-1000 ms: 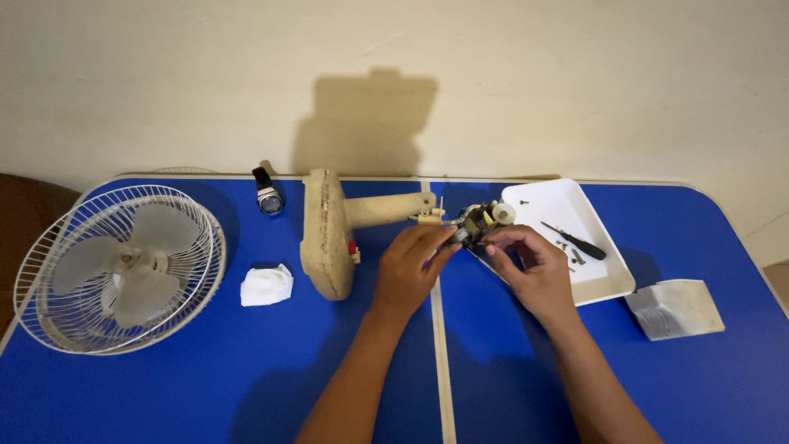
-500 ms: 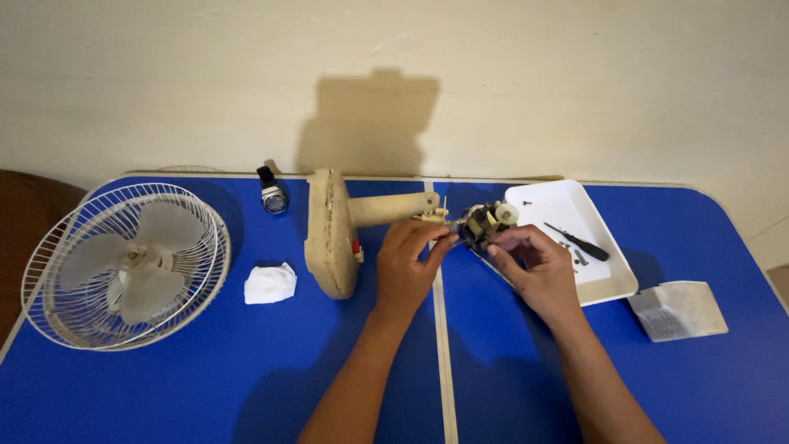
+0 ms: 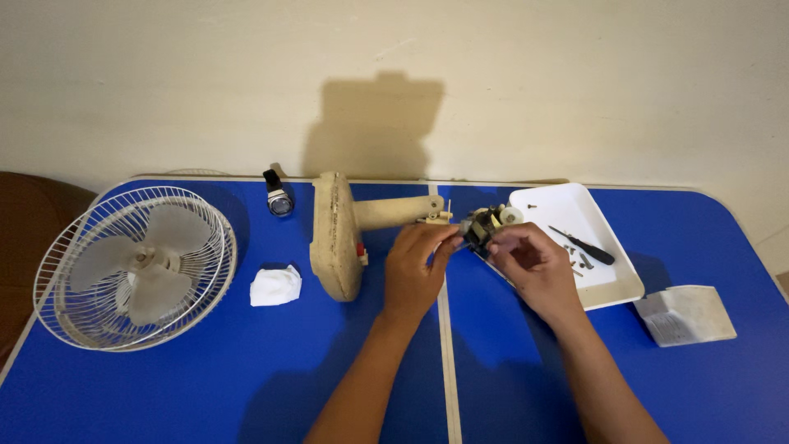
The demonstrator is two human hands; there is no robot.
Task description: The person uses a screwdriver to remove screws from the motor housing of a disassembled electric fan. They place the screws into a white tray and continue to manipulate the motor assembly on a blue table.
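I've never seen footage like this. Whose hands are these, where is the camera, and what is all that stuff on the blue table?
The camera sits on a person's head and looks down, so you see their own two bare hands. No machine is involved. The left hand and right hand together hold a small fan motor at the end of a beige fan stand lying on its side. On the blue table also lie a white fan cage with blades, a crumpled white tissue, a wristwatch, a white tray holding a screwdriver and screws, and a grey cover.
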